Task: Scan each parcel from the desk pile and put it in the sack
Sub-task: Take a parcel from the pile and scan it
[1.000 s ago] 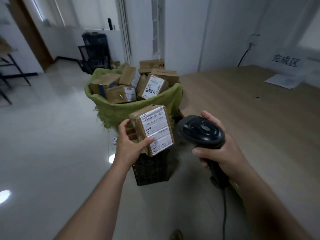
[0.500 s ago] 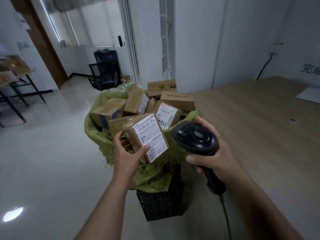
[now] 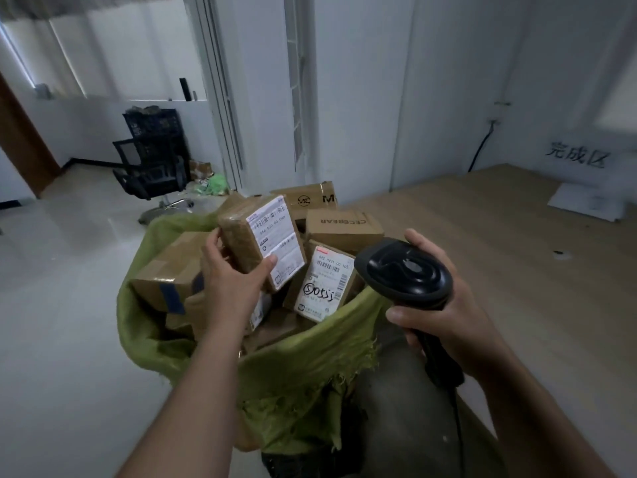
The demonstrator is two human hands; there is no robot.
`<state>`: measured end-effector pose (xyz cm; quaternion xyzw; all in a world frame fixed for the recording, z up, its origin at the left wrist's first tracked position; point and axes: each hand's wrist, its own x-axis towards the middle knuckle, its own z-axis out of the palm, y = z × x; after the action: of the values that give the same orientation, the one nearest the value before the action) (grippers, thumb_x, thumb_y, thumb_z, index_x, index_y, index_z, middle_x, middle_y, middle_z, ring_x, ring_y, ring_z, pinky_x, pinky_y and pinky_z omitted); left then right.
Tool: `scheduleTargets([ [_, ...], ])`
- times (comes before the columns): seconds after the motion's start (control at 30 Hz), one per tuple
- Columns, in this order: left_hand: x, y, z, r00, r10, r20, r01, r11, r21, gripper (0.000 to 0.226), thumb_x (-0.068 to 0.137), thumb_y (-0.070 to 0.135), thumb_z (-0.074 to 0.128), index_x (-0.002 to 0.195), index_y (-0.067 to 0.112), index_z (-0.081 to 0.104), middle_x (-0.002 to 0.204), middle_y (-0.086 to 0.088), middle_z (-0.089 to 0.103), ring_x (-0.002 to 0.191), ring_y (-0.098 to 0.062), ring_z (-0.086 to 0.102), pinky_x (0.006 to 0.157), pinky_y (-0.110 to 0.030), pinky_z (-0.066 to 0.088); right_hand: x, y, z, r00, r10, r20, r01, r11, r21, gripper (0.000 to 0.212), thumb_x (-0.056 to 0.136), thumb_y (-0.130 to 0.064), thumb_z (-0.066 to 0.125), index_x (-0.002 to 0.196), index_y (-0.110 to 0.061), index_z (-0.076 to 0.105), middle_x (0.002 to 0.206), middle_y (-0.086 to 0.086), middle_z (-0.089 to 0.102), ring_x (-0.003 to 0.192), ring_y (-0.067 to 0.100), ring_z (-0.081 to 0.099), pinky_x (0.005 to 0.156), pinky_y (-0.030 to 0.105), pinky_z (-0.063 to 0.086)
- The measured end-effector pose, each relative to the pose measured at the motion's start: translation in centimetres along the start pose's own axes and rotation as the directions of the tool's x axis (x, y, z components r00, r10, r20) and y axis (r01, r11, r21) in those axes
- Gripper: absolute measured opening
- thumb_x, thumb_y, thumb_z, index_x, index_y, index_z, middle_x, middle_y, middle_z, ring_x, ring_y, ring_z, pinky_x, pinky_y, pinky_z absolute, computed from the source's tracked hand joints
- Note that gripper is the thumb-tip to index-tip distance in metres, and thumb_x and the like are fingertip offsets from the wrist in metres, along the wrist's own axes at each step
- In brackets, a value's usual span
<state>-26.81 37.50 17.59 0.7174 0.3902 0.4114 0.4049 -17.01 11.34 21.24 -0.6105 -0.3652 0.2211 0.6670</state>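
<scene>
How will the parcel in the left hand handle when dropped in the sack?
Probably stiff: the parcel keeps crisp box edges. Likely light: the left hand holds it alone. It may slide off the heaped sack.

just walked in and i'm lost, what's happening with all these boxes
A person is sorting parcels. The left hand holds a small taped parcel, label up, above the open green sack, which is heaped with other boxes. The right hand grips a black handheld scanner next to it, by the wooden desk. The parcel is not yet in the sack.
</scene>
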Motion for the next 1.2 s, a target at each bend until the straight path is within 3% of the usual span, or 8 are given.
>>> scheduleTargets([
  [0.1,3.7,0.0,1.5,0.997,0.023,0.078,-0.035,0.987,0.159,0.096,0.073,0.040,0.081,0.145,0.037,0.018,0.149,-0.004,0.036,0.133,-0.027,0.041,0.102,-0.052,0.042,1.8,-0.6,0.4,0.997,-0.003,-0.080,0.001,1.000,-0.030,0.096,0.052,-0.007,0.081,0.128,-0.049,0.041,0.111,0.003,0.065,0.053,0.020,0.060,0.045,0.029,0.051],
  [0.27,7.9,-0.7,3.6,0.985,0.103,0.137,-0.151,0.902,0.405,0.093,0.074,0.048,0.078,0.145,0.032,0.020,0.139,-0.012,0.041,0.126,-0.033,0.042,0.096,-0.050,0.044,3.5,-0.3,1.2,0.989,-0.020,-0.148,0.006,0.996,-0.091,0.096,0.056,-0.005,0.076,0.134,-0.045,0.039,0.113,0.003,0.063,0.062,0.021,0.065,0.048,0.030,0.052],
  [0.53,10.5,-3.1,5.7,0.942,-0.005,0.335,-0.197,0.801,0.565,0.075,0.081,0.065,0.062,0.142,0.030,0.039,0.141,-0.015,0.042,0.129,-0.035,0.041,0.100,-0.047,0.039,4.1,0.8,2.4,0.965,-0.035,-0.260,0.019,0.998,-0.063,0.095,0.057,0.004,0.078,0.133,-0.041,0.043,0.104,0.008,0.062,0.051,0.023,0.057,0.042,0.031,0.049],
  [0.63,11.3,-2.5,5.4,0.939,0.031,0.343,-0.218,0.825,0.522,0.070,0.083,0.070,0.054,0.138,0.028,0.047,0.141,-0.014,0.043,0.129,-0.035,0.041,0.100,-0.047,0.039,4.0,1.3,2.8,0.951,-0.034,-0.309,0.019,0.998,-0.054,0.095,0.056,0.006,0.078,0.133,-0.038,0.045,0.107,0.011,0.060,0.050,0.024,0.057,0.041,0.031,0.048],
  [0.73,11.4,-1.1,5.0,0.931,0.129,0.341,-0.269,0.873,0.406,0.065,0.087,0.060,0.057,0.143,0.029,0.042,0.145,-0.013,0.038,0.133,-0.033,0.036,0.103,-0.048,0.037,3.6,1.6,3.0,0.941,-0.036,-0.337,0.020,0.998,-0.051,0.094,0.057,0.004,0.079,0.132,-0.041,0.047,0.111,0.014,0.058,0.052,0.023,0.058,0.042,0.031,0.048],
  [0.9,8.9,1.1,5.8,0.868,0.338,0.364,-0.390,0.917,0.081,0.066,0.087,0.040,0.066,0.145,0.033,0.036,0.143,-0.006,0.039,0.131,-0.027,0.038,0.104,-0.050,0.038,2.2,1.5,3.0,0.911,-0.023,-0.412,0.002,0.999,-0.051,0.094,0.057,0.005,0.082,0.130,-0.043,0.048,0.114,0.014,0.058,0.050,0.024,0.057,0.041,0.032,0.048],
  [1.07,2.4,2.4,8.0,0.703,0.555,0.445,-0.565,0.815,-0.125,0.060,0.083,0.043,0.063,0.137,0.023,0.047,0.127,-0.002,0.051,0.116,-0.018,0.047,0.092,-0.038,0.044,-0.9,0.2,2.1,0.860,-0.007,-0.510,-0.029,0.998,-0.062,0.093,0.052,-0.001,0.079,0.129,-0.044,0.046,0.112,0.017,0.058,0.046,0.027,0.053,0.040,0.033,0.047],
  [1.2,-2.1,3.4,10.3,0.598,0.603,0.528,-0.627,0.762,-0.159,0.059,0.081,0.049,0.058,0.131,0.020,0.052,0.123,-0.001,0.052,0.109,-0.011,0.045,0.088,-0.033,0.043,-4.4,-0.7,0.7,0.806,0.007,-0.592,-0.076,0.993,-0.092,0.095,0.055,0.003,0.080,0.126,-0.050,0.046,0.114,0.016,0.057,0.047,0.028,0.053,0.041,0.036,0.047],
])
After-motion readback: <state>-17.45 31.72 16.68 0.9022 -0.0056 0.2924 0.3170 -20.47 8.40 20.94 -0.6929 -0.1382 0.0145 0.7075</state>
